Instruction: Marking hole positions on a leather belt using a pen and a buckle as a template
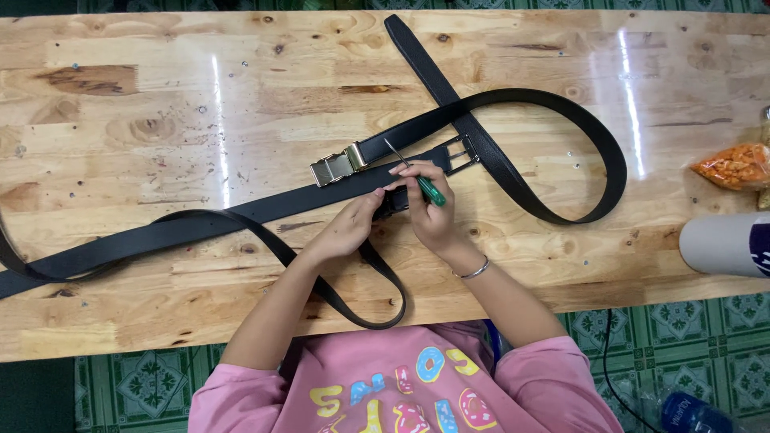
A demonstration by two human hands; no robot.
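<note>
An orange-filled clear bag (734,165) lies at the wooden surface (136,104)'s right edge, a grey-white cylinder (718,243) near it, and a blue-capped plastic bottle (691,414) rests on the green patterned floor (706,337).

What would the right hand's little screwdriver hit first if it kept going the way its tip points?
The right hand aims the green-handled screwdriver up and left. Its tip sits at the black belt strap beside the gold buckle, so probably that strap first; depth is uncertain.
</note>
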